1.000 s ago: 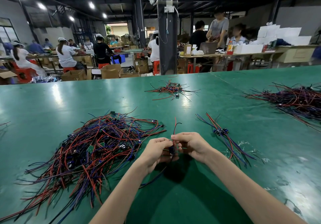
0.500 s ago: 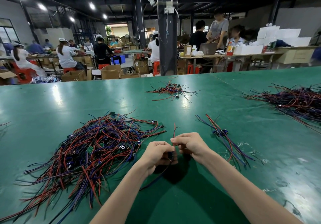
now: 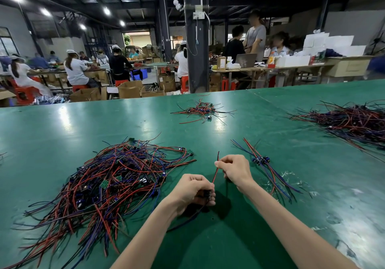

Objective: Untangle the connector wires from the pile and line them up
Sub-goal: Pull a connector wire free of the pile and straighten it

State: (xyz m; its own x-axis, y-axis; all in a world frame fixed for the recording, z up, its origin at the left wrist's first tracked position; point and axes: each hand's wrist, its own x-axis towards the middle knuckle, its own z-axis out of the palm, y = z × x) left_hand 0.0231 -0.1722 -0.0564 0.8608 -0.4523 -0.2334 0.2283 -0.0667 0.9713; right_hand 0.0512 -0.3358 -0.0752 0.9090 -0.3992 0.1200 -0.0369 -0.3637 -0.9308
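While the left hand (image 3: 194, 188) grips a freed wire's black connector (image 3: 207, 194) above the table (image 3: 62, 127), the right hand (image 3: 234, 169) pinches its red lead (image 3: 215, 171), apparently straightening it. Next it likely joins the aligned wires (image 3: 264, 164), right of the tangled pile (image 3: 116, 179).

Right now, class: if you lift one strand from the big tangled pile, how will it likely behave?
Probably floppy: strands in the pile lie in loose curves. Likely light, being thin. It may snag, since wires cross and carry small boards.
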